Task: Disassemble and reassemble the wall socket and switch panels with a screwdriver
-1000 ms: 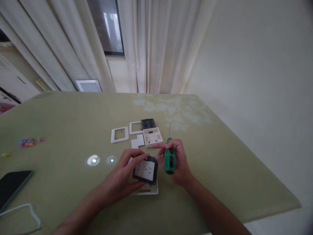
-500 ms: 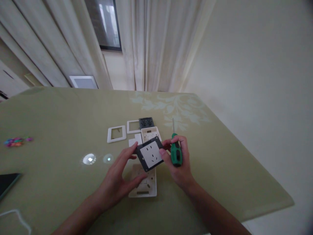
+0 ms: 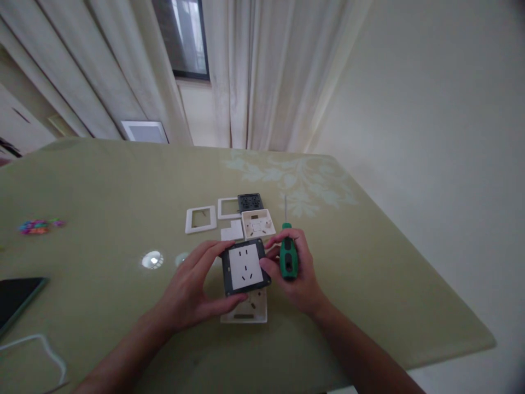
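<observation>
Between both hands is a wall socket [image 3: 246, 267], a white five-slot face in a dark frame, held above a white back box [image 3: 245, 316] on the table. My left hand [image 3: 196, 293] grips its left side, fingers at the top edge and thumb at the bottom. At the right edge my right hand [image 3: 296, 273] pinches the socket with thumb and fingertips. The same hand also has a green-handled screwdriver [image 3: 289, 257] tucked in it, shaft pointing away from me. The socket covers the upper part of that back box.
Beyond the hands lie another white back box [image 3: 259, 223], a dark socket insert [image 3: 250, 202], two white frames [image 3: 200, 219] and white cover pieces [image 3: 232, 231]. At the left are small colourful items [image 3: 39, 226], a dark flat object [image 3: 18, 298] and a white cable [image 3: 45, 342].
The socket has turned from a tilt to nearly square and moved slightly left and down over the back box. My left hand now wraps its edge more closely. The view has shifted slightly.
</observation>
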Motion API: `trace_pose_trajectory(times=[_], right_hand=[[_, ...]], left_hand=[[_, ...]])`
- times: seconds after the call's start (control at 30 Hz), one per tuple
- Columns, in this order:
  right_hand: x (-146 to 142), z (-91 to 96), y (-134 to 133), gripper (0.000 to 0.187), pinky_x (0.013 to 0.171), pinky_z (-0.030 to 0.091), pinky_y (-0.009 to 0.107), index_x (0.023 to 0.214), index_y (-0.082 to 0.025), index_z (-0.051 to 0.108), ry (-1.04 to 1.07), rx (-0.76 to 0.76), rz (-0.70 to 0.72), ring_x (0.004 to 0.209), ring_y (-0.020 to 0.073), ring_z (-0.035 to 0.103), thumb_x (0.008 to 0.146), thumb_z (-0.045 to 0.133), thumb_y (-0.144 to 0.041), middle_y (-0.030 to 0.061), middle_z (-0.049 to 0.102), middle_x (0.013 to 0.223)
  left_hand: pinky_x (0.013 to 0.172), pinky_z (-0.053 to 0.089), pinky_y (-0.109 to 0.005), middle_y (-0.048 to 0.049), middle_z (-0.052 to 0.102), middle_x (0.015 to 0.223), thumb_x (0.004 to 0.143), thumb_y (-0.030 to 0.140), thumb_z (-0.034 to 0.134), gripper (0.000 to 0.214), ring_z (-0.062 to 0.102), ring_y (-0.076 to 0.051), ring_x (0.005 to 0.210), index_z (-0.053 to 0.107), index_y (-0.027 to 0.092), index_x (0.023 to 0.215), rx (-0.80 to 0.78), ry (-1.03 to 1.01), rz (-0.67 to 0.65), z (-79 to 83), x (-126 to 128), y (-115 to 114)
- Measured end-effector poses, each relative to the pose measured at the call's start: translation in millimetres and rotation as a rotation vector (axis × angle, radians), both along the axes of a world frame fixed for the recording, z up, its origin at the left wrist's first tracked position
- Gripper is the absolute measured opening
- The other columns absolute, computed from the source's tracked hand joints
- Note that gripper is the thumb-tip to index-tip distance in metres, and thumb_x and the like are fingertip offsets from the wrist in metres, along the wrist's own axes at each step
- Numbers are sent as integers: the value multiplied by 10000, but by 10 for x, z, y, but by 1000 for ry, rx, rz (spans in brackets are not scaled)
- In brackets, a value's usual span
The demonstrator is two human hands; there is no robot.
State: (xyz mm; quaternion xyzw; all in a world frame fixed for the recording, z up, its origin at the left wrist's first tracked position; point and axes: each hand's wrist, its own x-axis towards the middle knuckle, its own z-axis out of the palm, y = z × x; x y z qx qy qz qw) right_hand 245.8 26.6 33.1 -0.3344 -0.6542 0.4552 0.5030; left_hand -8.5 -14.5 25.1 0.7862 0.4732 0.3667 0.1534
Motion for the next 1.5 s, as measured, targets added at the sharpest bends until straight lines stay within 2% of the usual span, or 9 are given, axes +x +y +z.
trace_pose_trajectory(times=[0.07, 0.17, 0.37, 0.57, 0.77, 0.93, 1.13, 1.27, 1.5], right_hand=[[52, 40, 19, 602, 934, 637, 434, 1299, -321, 486, -32, 49, 66, 1135, 250, 733, 857, 894, -345, 103, 643, 1402], [132, 120, 46, 762, 1178, 493, 548, 1344, -309, 490, -177, 144, 175, 1447, 345, 583, 761, 975, -385, 157, 578, 1561], [161, 175, 64, 712, 994, 571, 455, 1314, -291, 521, -470, 216, 290, 1167, 302, 717, 762, 950, -423, 113, 705, 1330], [171, 128, 77, 746, 1014, 537, 473, 1318, -285, 498, -572, 419, 291, 1180, 324, 708, 751, 930, -507, 137, 715, 1351], [236, 168, 104, 682, 973, 539, 492, 1250, -271, 487, -745, 496, 189, 1083, 330, 715, 761, 901, -506, 133, 741, 1275], [207, 159, 82, 639, 936, 540, 484, 1199, -266, 520, -820, 464, 280, 1046, 323, 698, 752, 905, -512, 127, 745, 1238], [186, 121, 84, 626, 949, 533, 505, 1194, -258, 550, -891, 425, 288, 1059, 333, 662, 744, 912, -497, 129, 731, 1217], [199, 119, 98, 620, 960, 528, 505, 1206, -253, 557, -911, 422, 293, 1069, 335, 654, 750, 916, -472, 129, 729, 1224], [195, 127, 109, 580, 997, 524, 508, 1201, -253, 565, -883, 393, 303, 1099, 334, 657, 771, 903, -446, 125, 735, 1229]], left_hand=[[1018, 607, -461, -94, 685, 1371, 847, 475, 863, 786, 699, -327, 1205, 480, 325, 1516, -41, -48, -35, 30, -37, 12], [991, 614, -452, -79, 699, 1372, 831, 463, 878, 760, 710, -327, 1199, 506, 343, 1483, -116, -81, -79, 69, -89, 25], [1063, 592, -486, -93, 681, 1427, 770, 447, 938, 835, 682, -350, 1285, 520, 338, 1485, -168, -98, -159, 125, -50, 24], [1084, 588, -500, -100, 685, 1445, 766, 462, 943, 834, 676, -364, 1313, 549, 327, 1490, -211, -110, -159, 127, -26, 12], [1197, 489, -624, -129, 502, 1650, 673, 498, 1006, 1245, 507, -416, 1500, 283, 385, 1680, -331, 1, -281, 43, -86, 25], [1138, 545, -590, -130, 588, 1570, 777, 282, 885, 1139, 620, -382, 1389, 226, 367, 1701, -315, -13, -240, -43, -37, 24], [1140, 529, -610, -129, 581, 1567, 726, 424, 972, 1088, 578, -401, 1421, 366, 376, 1629, -299, 42, -228, -53, -18, 53], [1108, 551, -590, -122, 628, 1494, 760, 452, 944, 915, 614, -389, 1368, 481, 341, 1542, -303, 83, -209, -31, 4, 65], [1071, 563, -590, -133, 638, 1462, 794, 425, 910, 845, 638, -387, 1323, 467, 318, 1506, -313, 93, -192, -36, 33, 70]])
